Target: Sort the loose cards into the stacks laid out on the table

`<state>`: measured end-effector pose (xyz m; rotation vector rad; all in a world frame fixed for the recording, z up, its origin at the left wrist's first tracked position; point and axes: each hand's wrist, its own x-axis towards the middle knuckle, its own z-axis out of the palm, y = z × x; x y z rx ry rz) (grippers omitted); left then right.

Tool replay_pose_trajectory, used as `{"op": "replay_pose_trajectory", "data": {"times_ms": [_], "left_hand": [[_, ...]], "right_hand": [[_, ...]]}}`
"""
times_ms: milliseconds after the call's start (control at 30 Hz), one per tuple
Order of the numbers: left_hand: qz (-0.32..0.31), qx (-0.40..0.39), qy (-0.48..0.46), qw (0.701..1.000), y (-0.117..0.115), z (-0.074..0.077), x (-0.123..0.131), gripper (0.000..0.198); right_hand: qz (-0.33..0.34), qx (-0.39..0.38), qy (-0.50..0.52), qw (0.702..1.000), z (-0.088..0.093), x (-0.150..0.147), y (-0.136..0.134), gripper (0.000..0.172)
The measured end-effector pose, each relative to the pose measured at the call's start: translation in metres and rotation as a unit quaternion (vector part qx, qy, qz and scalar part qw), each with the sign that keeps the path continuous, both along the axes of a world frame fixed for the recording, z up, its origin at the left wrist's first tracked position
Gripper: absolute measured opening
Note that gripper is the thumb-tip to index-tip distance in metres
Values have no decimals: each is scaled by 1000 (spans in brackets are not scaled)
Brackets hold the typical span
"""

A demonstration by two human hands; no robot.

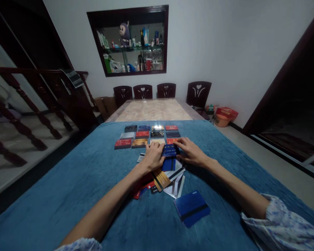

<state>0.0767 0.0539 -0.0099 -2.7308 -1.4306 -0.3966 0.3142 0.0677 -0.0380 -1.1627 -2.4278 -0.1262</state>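
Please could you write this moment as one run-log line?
left hand: at left edge of blue card | right hand: at its right edge | nearby: loose cards | beyond: card stacks in rows | under: blue cloth

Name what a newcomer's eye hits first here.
Probably the left grip and right grip at the blue cards, toward the far end of a loose card heap. Next, the rows of card stacks just beyond, and the blue stack nearest the camera, right of centre. Farther off, a purple plush toy sits high in the wall niche.
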Motion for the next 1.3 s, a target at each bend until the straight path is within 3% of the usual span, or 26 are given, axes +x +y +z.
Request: {"op": "replay_pose_trajectory", "data": {"times_ms": [200, 400, 633, 933, 1300], "left_hand": [[-20, 13, 27, 999, -2, 11, -3, 37], [-12, 4, 55, 998, 4, 24, -11, 38], [-2, 20, 64, 998, 23, 30, -33, 36], [17, 25, 97, 995, 53, 34, -55, 37], [43, 28, 132, 990, 93, 45, -70, 34]], "right_hand": [[34, -6, -7, 999, 8, 2, 4, 52], [55, -18, -15, 998, 20, -10, 15, 49], [76, -23, -34, 996, 37, -33, 38, 46], [98, -37, -55, 993, 45, -58, 79, 45], [52, -58, -110, 991, 60, -85, 119, 39]]}}
